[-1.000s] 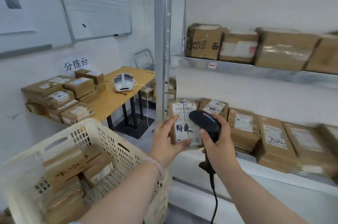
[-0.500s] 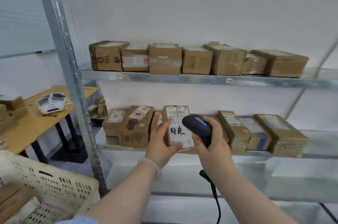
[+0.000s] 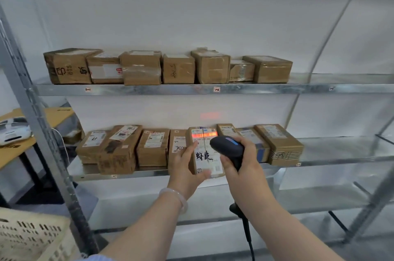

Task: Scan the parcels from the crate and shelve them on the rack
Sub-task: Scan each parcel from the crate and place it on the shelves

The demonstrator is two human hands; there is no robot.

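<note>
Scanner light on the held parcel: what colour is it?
Red-orange, across the top of the parcel label; head view.

Parcels [image 3: 153,147] pack the lower shelf [image 3: 341,152] from its left end past the middle, and its right end lies bare. The upper shelf [image 3: 341,79] is the same: boxes [image 3: 179,69] leftward, bare at right. A steel upright [image 3: 42,133] bounds the left edge.

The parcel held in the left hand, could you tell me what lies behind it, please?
Behind the parcel, a row of boxes lines the middle shelf; the parcel hides whatever stands directly behind it, box or gap.
</note>
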